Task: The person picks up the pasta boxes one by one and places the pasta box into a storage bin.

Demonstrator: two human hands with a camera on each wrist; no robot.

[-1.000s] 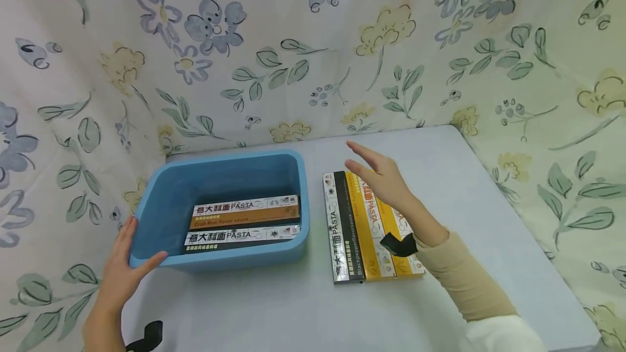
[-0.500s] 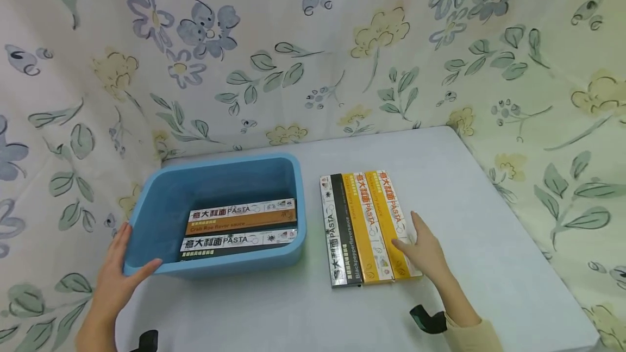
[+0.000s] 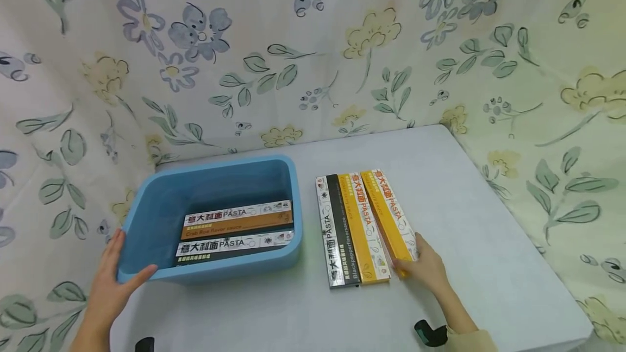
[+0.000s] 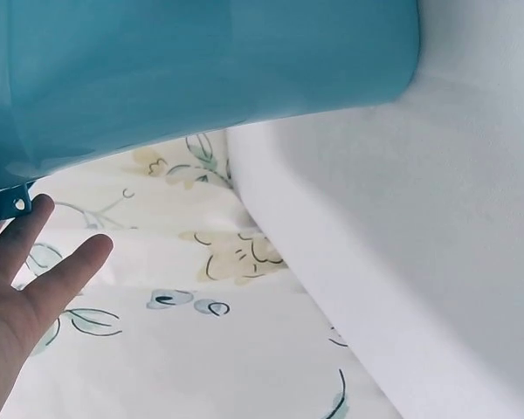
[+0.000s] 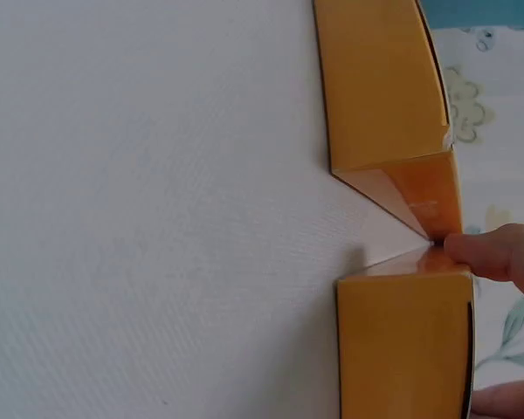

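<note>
Across the table [image 3: 479, 232] from us, a tub [image 3: 230, 271] sits on the left, with a curtain [image 3: 318, 42] behind the table and down both sides. Inside the tub, toward its right end, the Crab Roe box [image 3: 239, 224] lies just behind the front box [image 3: 235, 246]. Right of the tub, on the tabletop, three more lie in a row: the black pepper box [image 3: 337, 230] at left, the middle box [image 3: 363, 227] beside it, the outer box [image 3: 388, 213] at right, the last gap widening toward the near end. A left hand [image 3: 110, 289] is at the tub's near left corner, a right hand [image 3: 427, 268] at the outer box's near end.
</note>
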